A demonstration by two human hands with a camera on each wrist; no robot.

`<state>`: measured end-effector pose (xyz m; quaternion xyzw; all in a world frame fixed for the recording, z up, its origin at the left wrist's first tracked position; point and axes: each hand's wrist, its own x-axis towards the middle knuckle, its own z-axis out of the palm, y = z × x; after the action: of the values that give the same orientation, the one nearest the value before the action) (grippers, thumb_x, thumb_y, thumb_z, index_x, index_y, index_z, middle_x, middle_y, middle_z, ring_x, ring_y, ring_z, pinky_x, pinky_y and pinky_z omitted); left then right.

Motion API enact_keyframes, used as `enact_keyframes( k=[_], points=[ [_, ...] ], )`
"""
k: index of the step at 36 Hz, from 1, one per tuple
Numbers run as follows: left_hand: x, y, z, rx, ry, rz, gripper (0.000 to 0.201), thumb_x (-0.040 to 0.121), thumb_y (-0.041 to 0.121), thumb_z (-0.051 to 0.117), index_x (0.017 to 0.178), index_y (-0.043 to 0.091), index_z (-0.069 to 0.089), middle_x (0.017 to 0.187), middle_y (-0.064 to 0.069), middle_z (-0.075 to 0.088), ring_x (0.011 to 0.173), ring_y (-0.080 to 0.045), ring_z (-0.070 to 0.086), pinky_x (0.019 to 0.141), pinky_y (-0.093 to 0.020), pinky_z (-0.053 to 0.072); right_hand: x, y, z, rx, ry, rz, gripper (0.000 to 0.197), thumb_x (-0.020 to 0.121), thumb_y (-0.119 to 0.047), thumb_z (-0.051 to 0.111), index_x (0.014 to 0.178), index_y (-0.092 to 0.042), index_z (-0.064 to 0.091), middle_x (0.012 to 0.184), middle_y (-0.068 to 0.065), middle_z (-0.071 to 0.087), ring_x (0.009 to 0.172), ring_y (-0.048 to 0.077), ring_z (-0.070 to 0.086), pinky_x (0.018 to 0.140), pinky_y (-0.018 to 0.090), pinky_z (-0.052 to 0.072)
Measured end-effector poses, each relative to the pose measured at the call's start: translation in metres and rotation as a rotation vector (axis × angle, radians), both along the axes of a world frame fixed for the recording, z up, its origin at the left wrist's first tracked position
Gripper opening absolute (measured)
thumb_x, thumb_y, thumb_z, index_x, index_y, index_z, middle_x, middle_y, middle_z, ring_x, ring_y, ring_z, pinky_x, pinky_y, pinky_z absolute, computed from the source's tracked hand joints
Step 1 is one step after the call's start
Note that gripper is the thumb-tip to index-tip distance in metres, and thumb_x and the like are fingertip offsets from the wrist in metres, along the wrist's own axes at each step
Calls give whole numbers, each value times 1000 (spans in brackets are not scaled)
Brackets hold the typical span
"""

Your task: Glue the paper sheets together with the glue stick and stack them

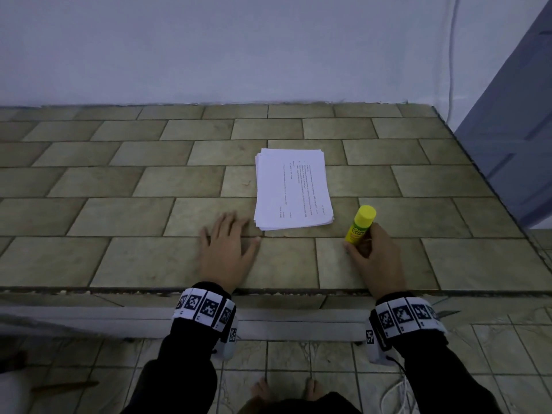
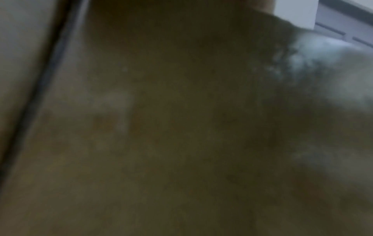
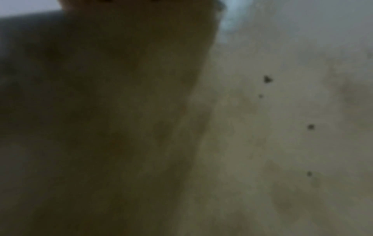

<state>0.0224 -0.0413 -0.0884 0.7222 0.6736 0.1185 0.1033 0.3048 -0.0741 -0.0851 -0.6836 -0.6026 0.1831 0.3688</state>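
A stack of white printed paper sheets (image 1: 292, 189) lies on the tiled counter (image 1: 149, 180), slightly fanned at the edges. My left hand (image 1: 227, 243) lies flat on the tiles just left of the stack's near corner, fingers spread, thumb tip close to that corner. My right hand (image 1: 369, 249) grips a yellow glue stick (image 1: 360, 224) with its yellow cap on, standing upright to the right of the stack. Both wrist views are dark and blurred and show only tile surface.
A white wall (image 1: 239, 49) runs along the back of the counter. A blue-grey door (image 1: 519, 130) stands at the right, with a white cable (image 1: 452, 55) hanging beside it. The counter's front edge (image 1: 268, 291) runs under my wrists; tiled floor and bare feet (image 1: 283, 389) lie below.
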Motion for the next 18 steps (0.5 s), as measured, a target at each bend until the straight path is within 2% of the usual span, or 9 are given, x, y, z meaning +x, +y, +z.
enact_keyframes(
  k=[6, 11, 13, 15, 16, 18],
  points=[
    [0, 0, 1, -1, 14, -1, 57, 99, 56, 33, 149, 27, 35, 164, 2, 17, 152, -15, 4, 122, -48, -2, 2, 1, -1, 32, 12, -2, 25, 81, -18, 76, 90, -16, 53, 84, 7, 61, 79, 24, 59, 72, 47, 53],
    [1, -1, 1, -8, 6, 4, 58, 99, 56, 33, 149, 27, 35, 164, 2, 16, 152, -15, 4, 122, -49, -1, -2, -1, 4, 13, 4, -15, 26, 81, -18, 76, 89, -18, 51, 84, 6, 60, 79, 23, 58, 71, 45, 52],
    [0, 0, 2, -13, -3, 2, 58, 99, 57, 32, 149, 28, 35, 164, 2, 17, 152, -15, 5, 122, -49, -1, -2, -1, 7, 3, 29, -18, 29, 79, -16, 77, 92, -18, 52, 86, 5, 61, 80, 21, 59, 71, 35, 53],
    [1, 0, 3, -23, -48, 4, 63, 96, 63, 29, 147, 28, 38, 163, 3, 20, 151, -14, 7, 122, -47, -1, -2, -1, 8, -26, 86, -27, 36, 76, -17, 80, 102, -15, 55, 93, 3, 61, 84, 18, 59, 69, 14, 46],
    [1, 0, 4, -16, -88, 18, 69, 93, 67, 25, 147, 26, 40, 162, 4, 24, 151, -13, 10, 122, -46, 0, -2, -2, 7, -27, 109, -33, 44, 74, -19, 82, 109, -13, 56, 97, 3, 61, 87, 17, 59, 69, 8, 41],
    [-4, 1, 10, 32, -184, 71, 80, 87, 71, 21, 144, 21, 46, 158, 2, 34, 147, -15, 23, 122, -45, 7, 1, -2, 8, -14, 135, -29, 59, 70, -22, 86, 119, -11, 56, 106, 1, 60, 91, 16, 58, 71, 8, 39]
  ],
)
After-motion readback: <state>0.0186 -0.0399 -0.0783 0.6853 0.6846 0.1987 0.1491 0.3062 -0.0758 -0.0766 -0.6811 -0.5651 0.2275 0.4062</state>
